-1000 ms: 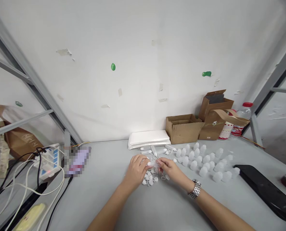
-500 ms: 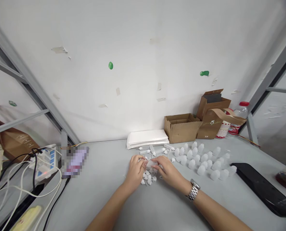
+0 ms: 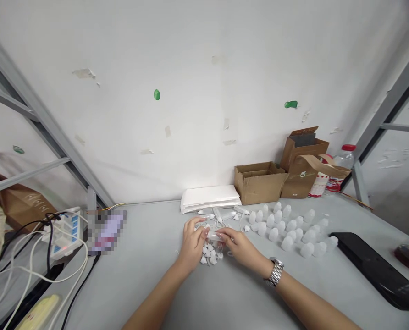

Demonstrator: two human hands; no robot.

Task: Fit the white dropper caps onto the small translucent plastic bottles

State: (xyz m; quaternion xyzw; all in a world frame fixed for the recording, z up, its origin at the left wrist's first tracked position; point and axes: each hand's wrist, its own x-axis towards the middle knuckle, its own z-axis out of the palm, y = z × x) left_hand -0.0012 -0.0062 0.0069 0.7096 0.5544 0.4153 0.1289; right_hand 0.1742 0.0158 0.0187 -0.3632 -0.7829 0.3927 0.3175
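Note:
Between my hands lies a small translucent plastic bottle (image 3: 214,236), held sideways above the table. My left hand (image 3: 192,242) is closed at its left end, fingertips pinched together; whether a cap is in them too is hidden. At the other end, the thumb and fingers of my right hand (image 3: 239,246) grip the bottle. Just below is a loose pile of small white caps (image 3: 209,253). Several translucent bottles with white tips (image 3: 228,216) lie behind my hands. To the right, many frosted, round-topped pieces (image 3: 273,234) stand in loose rows.
White flat sheets or packets (image 3: 209,196) are stacked by the wall, beside an open cardboard box (image 3: 261,185) and a brown paper bag (image 3: 299,178). A black elongated object (image 3: 373,266) lies at right. At left are a power strip (image 3: 65,231), tangled cables and a blurred purple item (image 3: 108,231).
The bottle has turned to show its side more clearly between my hands. My right-hand fingers have closed in around its right end; my left hand has barely moved.

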